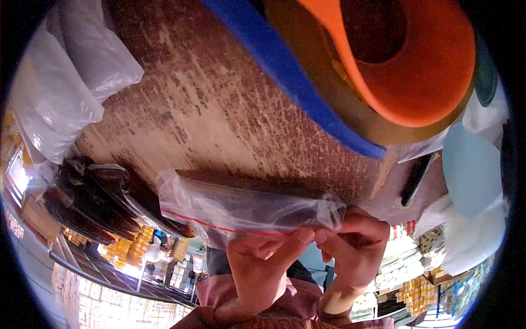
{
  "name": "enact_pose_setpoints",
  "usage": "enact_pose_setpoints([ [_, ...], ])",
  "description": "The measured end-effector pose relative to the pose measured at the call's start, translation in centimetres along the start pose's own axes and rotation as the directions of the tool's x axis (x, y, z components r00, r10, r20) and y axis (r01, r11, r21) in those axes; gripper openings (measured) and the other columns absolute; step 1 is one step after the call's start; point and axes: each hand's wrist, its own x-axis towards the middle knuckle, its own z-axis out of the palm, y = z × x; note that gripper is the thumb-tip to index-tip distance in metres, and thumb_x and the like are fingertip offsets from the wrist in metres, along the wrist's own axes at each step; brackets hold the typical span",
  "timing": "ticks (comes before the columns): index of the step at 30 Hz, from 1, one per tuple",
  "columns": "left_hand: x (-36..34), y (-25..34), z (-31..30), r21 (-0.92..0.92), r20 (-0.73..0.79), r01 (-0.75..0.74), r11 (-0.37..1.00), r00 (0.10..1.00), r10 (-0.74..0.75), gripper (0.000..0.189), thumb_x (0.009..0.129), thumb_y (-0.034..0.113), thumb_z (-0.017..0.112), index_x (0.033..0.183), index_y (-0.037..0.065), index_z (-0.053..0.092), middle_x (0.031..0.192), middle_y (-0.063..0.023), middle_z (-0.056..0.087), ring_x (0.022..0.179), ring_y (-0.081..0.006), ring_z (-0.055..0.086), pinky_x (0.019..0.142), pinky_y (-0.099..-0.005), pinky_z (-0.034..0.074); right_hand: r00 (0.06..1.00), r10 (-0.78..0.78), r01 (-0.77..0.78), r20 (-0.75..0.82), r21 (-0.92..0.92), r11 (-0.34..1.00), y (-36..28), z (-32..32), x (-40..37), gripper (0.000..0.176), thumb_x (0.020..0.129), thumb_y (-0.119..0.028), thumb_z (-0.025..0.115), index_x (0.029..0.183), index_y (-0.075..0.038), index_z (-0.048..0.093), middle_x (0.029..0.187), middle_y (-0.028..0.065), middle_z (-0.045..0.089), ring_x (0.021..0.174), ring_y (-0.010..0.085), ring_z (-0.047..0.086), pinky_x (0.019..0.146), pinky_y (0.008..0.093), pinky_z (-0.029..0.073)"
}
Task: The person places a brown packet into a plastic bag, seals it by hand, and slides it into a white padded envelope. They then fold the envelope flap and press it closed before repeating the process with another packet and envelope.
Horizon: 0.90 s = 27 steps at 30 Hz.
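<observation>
Left hand (257, 268) and right hand (355, 249), close together, pinched the bag (246, 205); its red line (219, 225) seemed to warrant even pressure.

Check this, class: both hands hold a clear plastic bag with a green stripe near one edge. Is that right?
The colour is wrong: the head view shows a red stripe, not green; the left hand and right hand do hold the clear plastic bag.
</observation>
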Motion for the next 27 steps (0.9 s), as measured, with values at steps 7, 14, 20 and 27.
enact_pose_setpoints([
  [7,-0.7,-0.1,-0.1,0.007,0.011,-0.031,1.000,0.999,0.031,0.015,0.086,-0.004,0.068,0.100,-0.006,0.069,0.098,-0.0119,0.071,0.090,-0.0158,0.066,0.083,-0.0286,0.051,0.998,0.044,-0.046,0.042,0.038,0.998,-0.4,-0.2,-0.2,0.009,0.076,0.008,0.074,0.084,0.005,0.071,0.072,0.0114,0.066,0.055,0.0138,0.063,0.048,0.0233,0.047],
  [14,-1.1,0.2,0.5,0.149,0.038,-0.101,0.984,0.995,0.096,0.017,0.085,-0.008,0.067,0.102,-0.007,0.066,0.100,-0.0140,0.070,0.094,-0.0176,0.066,0.083,-0.0301,0.054,0.991,-0.006,0.025,0.137,-0.134,0.991,-1.4,-0.7,-0.1,0.006,0.080,0.002,0.072,0.085,0.006,0.071,0.069,0.0123,0.065,0.055,0.0163,0.062,0.052,0.0262,0.048],
  [20,-1.4,-0.3,0.3,0.119,-0.022,-0.067,0.991,0.997,0.070,0.017,0.083,-0.009,0.068,0.100,-0.007,0.067,0.099,-0.0146,0.070,0.092,-0.0174,0.066,0.083,-0.0299,0.054,0.986,-0.018,0.050,0.168,-0.185,0.981,-1.6,-1.1,-0.1,0.009,0.078,0.003,0.073,0.087,0.004,0.072,0.069,0.0115,0.065,0.054,0.0149,0.062,0.049,0.0249,0.046],
  [27,-0.9,-0.2,-0.2,0.012,0.010,-0.045,0.999,0.999,0.045,0.011,0.089,-0.001,0.065,0.098,-0.006,0.067,0.100,-0.0149,0.070,0.089,-0.0203,0.067,0.083,-0.0346,0.055,0.989,-0.021,0.047,0.145,-0.179,0.983,-1.5,-0.9,-0.3,0.012,0.076,0.007,0.073,0.088,0.004,0.073,0.071,0.0123,0.066,0.052,0.0145,0.062,0.045,0.0240,0.045],
])
